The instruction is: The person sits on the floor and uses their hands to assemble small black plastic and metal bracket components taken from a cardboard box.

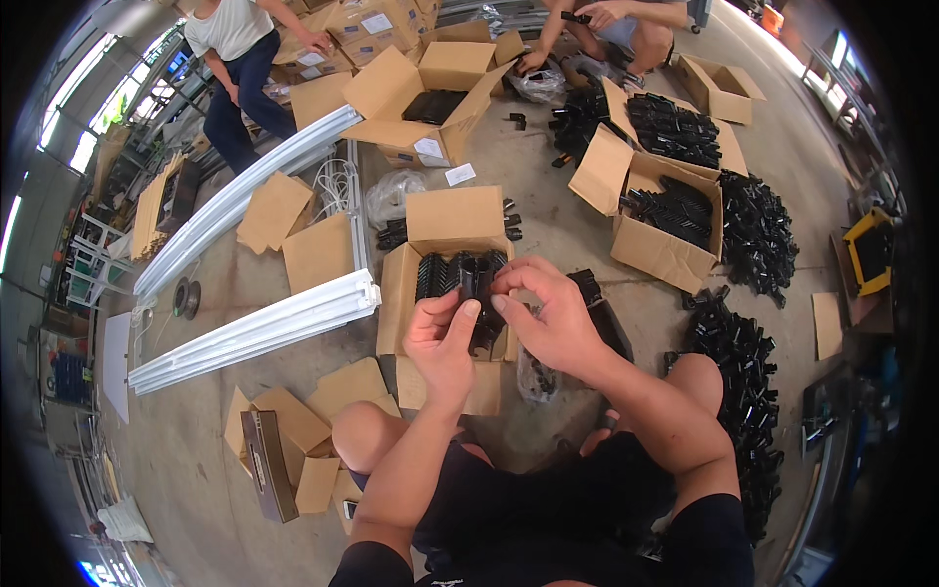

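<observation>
Holding up 1 black part (476, 278) over an open cardboard box (394, 293), in front of the body. Likely light, going by the easy fingertip hold, and probably stiff plastic; looks shiny, so perhaps a little slippery. Hard to judge whether fragile. Best taken by the sides near the lower end, thumb against forefinger, leaving the upper end free. With the left hand (440, 338), clamped on the lower end, thumb uppermost, with left forearm (421, 455) reaching up from below. With the right hand (543, 308), bent in from the right, thumb and forefinger close together at the right edge of the part; cannot tell whether pinching or only touching. In all, 2 hands near each other, not overlapping, with right forearm (660, 411) slanting inward. Below, in the box, packed rows of similar black pieces (435, 274). To the left, a bundle of white rails (264, 338); to the right, another open box (655, 254) and a long heap of black pieces (734, 372).
</observation>
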Demonstrator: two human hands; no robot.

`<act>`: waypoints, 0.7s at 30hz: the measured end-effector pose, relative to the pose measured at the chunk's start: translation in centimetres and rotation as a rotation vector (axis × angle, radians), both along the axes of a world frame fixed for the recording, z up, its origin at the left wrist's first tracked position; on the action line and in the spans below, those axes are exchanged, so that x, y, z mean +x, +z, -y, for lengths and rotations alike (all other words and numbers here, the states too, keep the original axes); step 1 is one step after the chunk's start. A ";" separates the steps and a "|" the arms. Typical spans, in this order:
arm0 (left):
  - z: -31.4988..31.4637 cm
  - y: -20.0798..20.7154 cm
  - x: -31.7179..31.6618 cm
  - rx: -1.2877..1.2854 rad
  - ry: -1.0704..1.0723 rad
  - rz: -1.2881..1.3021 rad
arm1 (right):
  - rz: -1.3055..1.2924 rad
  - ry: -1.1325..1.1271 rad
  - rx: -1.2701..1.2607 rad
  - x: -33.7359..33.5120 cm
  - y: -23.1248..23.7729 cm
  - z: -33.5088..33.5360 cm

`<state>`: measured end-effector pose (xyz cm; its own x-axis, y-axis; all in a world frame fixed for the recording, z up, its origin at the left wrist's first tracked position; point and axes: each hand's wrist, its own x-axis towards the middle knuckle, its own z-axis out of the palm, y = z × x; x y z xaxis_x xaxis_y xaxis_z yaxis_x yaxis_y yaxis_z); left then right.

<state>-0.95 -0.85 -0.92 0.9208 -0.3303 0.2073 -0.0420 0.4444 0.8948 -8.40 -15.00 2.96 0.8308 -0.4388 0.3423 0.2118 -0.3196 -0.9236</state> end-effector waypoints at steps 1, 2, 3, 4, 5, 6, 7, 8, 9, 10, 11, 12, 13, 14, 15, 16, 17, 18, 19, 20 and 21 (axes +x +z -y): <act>0.0 0.0 -0.1 0.005 0.003 0.005 | 0.010 0.000 -0.002 -0.1 0.3 0.1; 0.0 0.1 -0.1 0.011 0.005 0.009 | 0.021 -0.001 -0.003 -0.1 0.4 0.1; 0.2 0.0 -0.2 0.010 0.001 0.010 | 0.016 -0.004 -0.007 -0.1 0.2 0.2; 0.3 0.1 -0.3 0.008 0.004 0.001 | 0.011 -0.007 -0.011 -0.1 -0.1 0.3; 0.4 0.2 -0.4 0.005 0.007 -0.008 | 0.007 -0.011 -0.015 -0.1 -0.3 0.4; 0.4 0.3 -0.4 0.006 0.014 -0.013 | -0.020 -0.004 0.022 0.0 -0.2 0.3; 0.3 0.3 -0.3 0.009 0.016 -0.015 | -0.007 -0.007 0.006 0.0 -0.1 0.3; 0.2 0.3 -0.3 0.012 0.018 -0.016 | 0.005 -0.010 -0.010 0.0 0.0 0.3; 0.2 0.3 -0.3 0.013 0.019 -0.016 | 0.020 -0.013 -0.027 -0.1 0.1 0.3; 0.4 0.3 -0.4 0.009 0.015 -0.024 | 0.016 0.005 -0.003 -0.1 -0.2 0.4; 0.4 0.3 -0.4 0.017 0.014 -0.020 | 0.022 -0.004 -0.037 -0.1 -0.4 0.4; 0.5 0.2 -0.4 0.023 0.009 -0.018 | 0.026 -0.016 -0.073 -0.1 -0.5 0.5; 0.6 0.2 -0.4 0.028 0.003 -0.016 | 0.029 -0.029 -0.109 -0.2 -0.6 0.6; 0.7 0.2 -0.5 0.018 -0.006 -0.015 | -0.001 -0.022 -0.057 -0.3 -0.7 0.6; 0.6 0.3 -0.5 0.013 -0.006 -0.010 | -0.005 -0.021 -0.033 -0.3 -0.4 0.6; 0.6 0.3 -0.5 0.008 -0.006 -0.005 | -0.008 -0.020 -0.010 -0.4 0.2 0.5; 0.5 0.3 -0.5 0.009 -0.001 0.004 | -0.012 -0.020 0.014 -0.5 0.5 0.5; 0.7 0.2 -0.5 0.002 -0.003 0.008 | 0.017 -0.027 -0.015 -0.5 0.3 0.6; 0.8 0.1 -0.6 -0.004 -0.004 0.011 | 0.045 -0.035 -0.043 -0.4 -0.2 0.6; 0.8 0.1 -0.5 0.005 -0.005 0.006 | 0.073 -0.043 -0.072 -0.4 -0.6 0.6; 0.7 0.0 -0.4 0.009 -0.007 -0.001 | 0.043 -0.057 -0.126 -0.5 -0.7 0.6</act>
